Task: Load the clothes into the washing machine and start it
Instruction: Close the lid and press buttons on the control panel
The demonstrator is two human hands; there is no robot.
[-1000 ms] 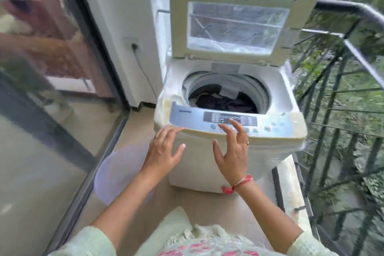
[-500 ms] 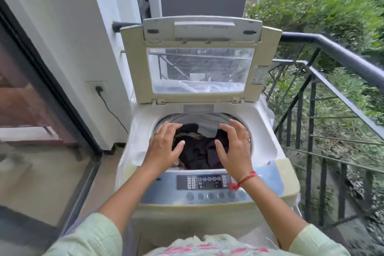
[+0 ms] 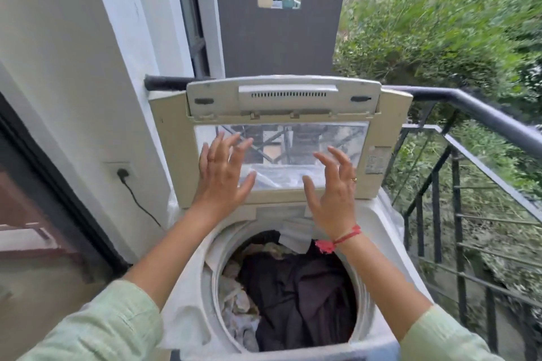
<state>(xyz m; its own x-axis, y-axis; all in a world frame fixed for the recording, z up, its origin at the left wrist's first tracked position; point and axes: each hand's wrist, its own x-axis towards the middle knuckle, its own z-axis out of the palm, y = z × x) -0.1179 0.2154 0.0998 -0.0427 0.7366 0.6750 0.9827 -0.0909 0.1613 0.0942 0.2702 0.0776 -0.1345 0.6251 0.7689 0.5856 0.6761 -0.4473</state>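
Note:
A white top-loading washing machine (image 3: 378, 228) stands in front of me with its lid (image 3: 284, 102) raised upright. Dark clothes (image 3: 296, 296) and some pale pieces lie in the drum. My left hand (image 3: 223, 176) is raised in front of the lid's clear window, fingers spread and holding nothing. My right hand (image 3: 334, 190), with a red thread at the wrist, is up beside it with loosely bent fingers, also holding nothing. Whether either hand touches the lid I cannot tell.
A dark metal balcony railing (image 3: 469, 108) runs along the right, with bushes beyond. On the left is a white wall with a socket and black plug (image 3: 121, 173), and a glass sliding door (image 3: 35, 228) further left.
Both hands have risen from over the drum opening to the level of the lid's window. The view has moved closer and over the drum.

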